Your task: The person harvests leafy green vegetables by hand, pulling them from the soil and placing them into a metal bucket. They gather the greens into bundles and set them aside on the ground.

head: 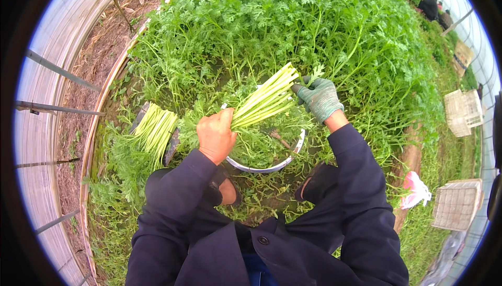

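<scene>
My left hand (216,133), bare, grips a bunch of pale green leafy-vegetable stems (266,97). The cut ends point up and right, and the feathery leaves hang out below the fist. My right hand (318,97) wears a green-grey knitted glove with dark fingertips. It is at the cut ends, its fingers closed around a small leafy sprig (316,73). Under the bunch is a round white-rimmed basin (270,168) with loose greens in it. A brown stick-like thing (280,139) lies among them, partly covered.
Bundled stems (157,125) lie at left on a dark support. Dense feathery-leaved plants (290,19) stand ahead. Plastic crates (458,203) and a pink-and-white bag (414,191) sit at right. People (429,6) are far right. Metal poles (62,70) cross the plastic-film wall at left.
</scene>
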### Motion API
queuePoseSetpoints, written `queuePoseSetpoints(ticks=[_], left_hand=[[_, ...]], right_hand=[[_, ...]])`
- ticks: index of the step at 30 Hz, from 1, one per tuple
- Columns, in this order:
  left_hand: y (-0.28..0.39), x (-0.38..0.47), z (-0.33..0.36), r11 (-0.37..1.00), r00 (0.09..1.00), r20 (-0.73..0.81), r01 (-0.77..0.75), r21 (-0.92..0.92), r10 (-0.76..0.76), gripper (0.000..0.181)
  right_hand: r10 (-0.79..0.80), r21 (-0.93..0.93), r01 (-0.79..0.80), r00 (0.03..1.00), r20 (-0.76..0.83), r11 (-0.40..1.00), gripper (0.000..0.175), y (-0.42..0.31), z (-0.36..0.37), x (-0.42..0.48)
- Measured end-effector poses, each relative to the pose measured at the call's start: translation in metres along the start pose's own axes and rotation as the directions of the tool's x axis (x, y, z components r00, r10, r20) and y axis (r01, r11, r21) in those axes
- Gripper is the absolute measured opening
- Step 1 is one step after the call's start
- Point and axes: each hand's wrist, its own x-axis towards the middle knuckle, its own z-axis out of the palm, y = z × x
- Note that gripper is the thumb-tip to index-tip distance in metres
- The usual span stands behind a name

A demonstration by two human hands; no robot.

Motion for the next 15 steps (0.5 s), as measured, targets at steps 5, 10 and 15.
queuePoseSetpoints(ticks=[5, 10, 15], left_hand=[[-0.005, 0.001, 0.003, 0.999, 1.000, 0.000, -0.002, -0.033, 0.002, 0.045], [-0.012, -0.002, 0.002, 0.999, 0.998, -0.037, 0.043, -0.015, -0.043, 0.044], [-0.019, -0.002, -0.002, 0.998, 0.998, -0.034, 0.056, 0.034, -0.055, 0.046]], right_hand=[[-0.022, 0.003, 0.022, 0.999, 0.049, 1.000, 0.032, -0.006, -0.006, -0.004], [0.000, 0.200, 0.046, 0.975, -0.224, 0.979, 0.029, 0.003, -0.024, 0.008], [-0.045, 0.322, 0.117, 0.974, -0.221, 0.940, 0.029, 0.006, -0.025, 0.008]])
